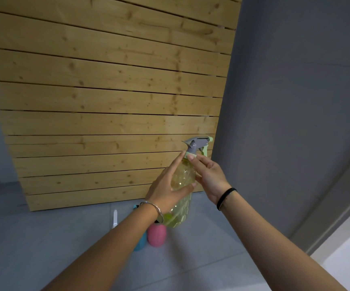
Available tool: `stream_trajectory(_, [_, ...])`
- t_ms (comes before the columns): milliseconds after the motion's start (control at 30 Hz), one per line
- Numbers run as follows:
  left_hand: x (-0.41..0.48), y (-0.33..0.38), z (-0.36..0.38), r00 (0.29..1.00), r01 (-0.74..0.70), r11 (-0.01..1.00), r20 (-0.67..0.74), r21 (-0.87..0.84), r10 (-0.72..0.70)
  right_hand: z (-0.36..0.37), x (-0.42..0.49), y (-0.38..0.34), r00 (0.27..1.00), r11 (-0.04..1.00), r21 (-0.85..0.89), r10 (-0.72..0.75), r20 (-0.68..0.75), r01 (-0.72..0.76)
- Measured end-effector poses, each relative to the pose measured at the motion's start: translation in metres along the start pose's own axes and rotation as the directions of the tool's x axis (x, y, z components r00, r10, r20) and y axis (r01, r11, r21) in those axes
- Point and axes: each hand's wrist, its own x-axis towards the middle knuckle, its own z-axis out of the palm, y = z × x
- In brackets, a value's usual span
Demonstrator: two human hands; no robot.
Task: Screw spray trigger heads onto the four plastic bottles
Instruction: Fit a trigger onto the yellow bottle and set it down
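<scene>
Clearly the left hand [165, 192] grips the yellow bottle [182, 185] in mid-air to steady it, while the right hand [208, 177] pinches the collar of the trigger head [197, 144] for twisting. Pink [156, 235] and blue bottles [140, 240] wait on the floor [44, 238].

You face a panel of horizontal pine planks [111, 97] with dark knots and thin gaps, standing on a grey tiled floor [44, 238]. A grey wall [295, 101] rises beside its right edge.
</scene>
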Motion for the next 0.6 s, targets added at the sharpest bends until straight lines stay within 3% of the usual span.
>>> stream_trajectory(300, [0.001,0.002,-0.002,1.0,0.01,1.0,0.003,-0.006,-0.01,0.006,-0.001,-0.006,0.977,0.976,0.174,0.092,0.193,-0.127])
stream_trajectory(500, [0.001,0.0,0.001,1.0,0.014,0.998,0.006,0.065,-0.014,0.01,0.003,0.005,0.991,0.951,0.281,0.136,0.004,-0.131])
stream_trajectory(600, [0.001,-0.002,-0.001,1.0,0.016,1.0,0.026,0.019,-0.017,0.006,0.002,0.004,0.986,0.963,0.231,0.113,0.123,-0.139])
